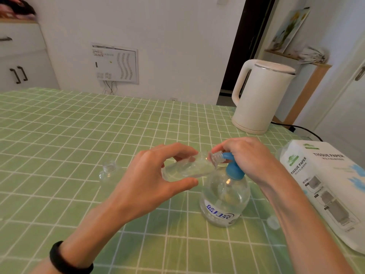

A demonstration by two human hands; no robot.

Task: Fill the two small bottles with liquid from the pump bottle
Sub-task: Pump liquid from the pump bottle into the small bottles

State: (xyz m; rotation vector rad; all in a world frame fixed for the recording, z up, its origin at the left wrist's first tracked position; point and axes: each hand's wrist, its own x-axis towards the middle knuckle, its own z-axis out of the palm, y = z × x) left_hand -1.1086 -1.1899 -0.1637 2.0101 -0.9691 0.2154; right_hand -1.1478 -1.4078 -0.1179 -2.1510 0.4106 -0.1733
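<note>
Clear plastic, the small bottle (187,168) lies almost flat in the air, pinched between the thumb and fingers of the left hand (150,178), its long axis running left to right and its open mouth just touching the spout of the blue pump head (234,171). The right hand (248,157), the nearer one to it, curls over that pump head atop the pump bottle (223,200). Well apart to the left, the second bottle (108,172) stands upright on the bench (79,125).

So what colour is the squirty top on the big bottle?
Blue, seen clearly in the head view: the pump head on the pump bottle.
</note>
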